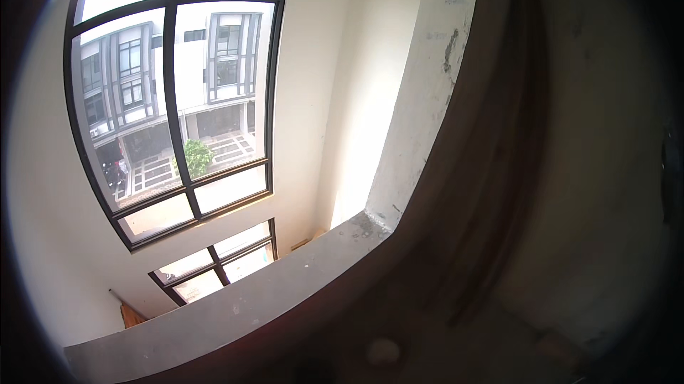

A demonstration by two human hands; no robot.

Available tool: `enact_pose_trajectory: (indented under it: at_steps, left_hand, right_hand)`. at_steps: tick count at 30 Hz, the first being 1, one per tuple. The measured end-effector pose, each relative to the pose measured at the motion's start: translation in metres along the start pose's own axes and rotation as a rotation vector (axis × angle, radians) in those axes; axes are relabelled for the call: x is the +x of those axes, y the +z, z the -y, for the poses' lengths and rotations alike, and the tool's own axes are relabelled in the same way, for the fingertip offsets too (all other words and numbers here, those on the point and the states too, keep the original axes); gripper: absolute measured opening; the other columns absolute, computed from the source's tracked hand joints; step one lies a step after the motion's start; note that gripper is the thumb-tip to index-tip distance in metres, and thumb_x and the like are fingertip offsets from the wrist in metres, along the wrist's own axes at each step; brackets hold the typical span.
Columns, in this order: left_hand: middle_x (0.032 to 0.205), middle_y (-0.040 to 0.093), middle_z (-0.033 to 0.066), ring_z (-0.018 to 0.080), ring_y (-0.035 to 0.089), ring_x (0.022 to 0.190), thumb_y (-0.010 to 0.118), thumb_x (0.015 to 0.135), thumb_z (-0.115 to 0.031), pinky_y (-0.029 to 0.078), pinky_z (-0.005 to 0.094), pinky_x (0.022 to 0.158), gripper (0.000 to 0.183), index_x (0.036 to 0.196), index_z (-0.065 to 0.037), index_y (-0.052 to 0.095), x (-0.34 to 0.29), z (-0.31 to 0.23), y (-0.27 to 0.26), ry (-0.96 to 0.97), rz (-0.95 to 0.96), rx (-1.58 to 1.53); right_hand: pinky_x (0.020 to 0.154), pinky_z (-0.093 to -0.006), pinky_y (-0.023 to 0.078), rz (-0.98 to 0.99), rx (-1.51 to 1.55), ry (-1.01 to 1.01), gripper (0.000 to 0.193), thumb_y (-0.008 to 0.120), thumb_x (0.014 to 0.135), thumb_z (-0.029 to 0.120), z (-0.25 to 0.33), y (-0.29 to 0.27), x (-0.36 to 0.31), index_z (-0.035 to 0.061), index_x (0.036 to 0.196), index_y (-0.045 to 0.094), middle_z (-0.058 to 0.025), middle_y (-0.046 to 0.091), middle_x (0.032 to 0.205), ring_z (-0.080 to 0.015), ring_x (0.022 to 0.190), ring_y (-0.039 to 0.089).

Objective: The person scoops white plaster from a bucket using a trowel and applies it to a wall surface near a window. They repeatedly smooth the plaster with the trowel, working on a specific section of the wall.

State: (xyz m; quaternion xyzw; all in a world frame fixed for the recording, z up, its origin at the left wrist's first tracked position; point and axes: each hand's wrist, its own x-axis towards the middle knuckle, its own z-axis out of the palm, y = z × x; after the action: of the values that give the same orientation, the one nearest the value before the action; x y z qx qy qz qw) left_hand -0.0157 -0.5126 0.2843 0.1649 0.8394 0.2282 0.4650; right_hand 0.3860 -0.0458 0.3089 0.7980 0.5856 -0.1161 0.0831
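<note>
Neither of my hands shows in the head view, and no forearm comes in from the lower edge. Closest in front is a grey, rough-topped ledge (242, 311) of a low wall. It runs from the lower left to a corner, then turns away up the right side along a pillar-like edge (420, 85) with chipped, stained patches. In the dark area below it sits a pale round spot (383, 350), too dim to name.
Beyond the ledge a tall black-framed window (171, 78) looks onto a grey-white building and a green tree (198, 157). A smaller window (221, 263) lies below it. Something brown (131, 315) stands behind the ledge at left. Dark brown upright shapes (499, 170) fill the shadowed right.
</note>
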Motion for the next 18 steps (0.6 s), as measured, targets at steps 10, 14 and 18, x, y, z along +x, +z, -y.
enact_pose_trajectory:
  at_steps: [10,14,18]
  left_hand:
    - [0.116,0.058,0.0198,0.0332,0.057,0.106,0.061,0.087,-0.03,0.044,0.0397,0.092,0.045,0.121,-0.002,0.052,-0.078,-0.294,-0.121,0.672,-0.026,-0.147]
    - [0.103,0.062,0.0159,0.0301,0.062,0.094,0.063,0.083,-0.012,0.049,0.037,0.081,0.034,0.115,-0.005,0.055,-0.029,-0.305,-0.134,0.989,-0.291,-0.388]
    - [0.104,0.058,0.0161,0.0327,0.056,0.099,0.062,0.082,-0.009,0.045,0.0397,0.085,0.03,0.11,-0.004,0.056,0.0,-0.33,-0.161,0.944,-0.804,-0.206]
  right_hand:
    - [0.077,-0.0512,0.047,-0.131,0.154,0.111,0.046,0.058,0.077,0.036,-0.012,-0.01,-0.059,0.0052,0.111,0.057,-0.0214,0.061,0.106,-0.0373,0.096,0.06]
    - [0.077,-0.051,0.048,-0.161,0.154,0.012,0.045,0.057,0.077,0.036,-0.001,-0.02,-0.077,0.007,0.111,0.058,-0.0218,0.062,0.106,-0.037,0.098,0.06]
    - [0.064,-0.0453,0.049,0.085,0.349,-0.034,0.039,0.058,0.076,0.035,-0.067,0.051,0.016,0.0106,0.106,0.061,-0.0154,0.066,0.086,-0.0295,0.077,0.063]
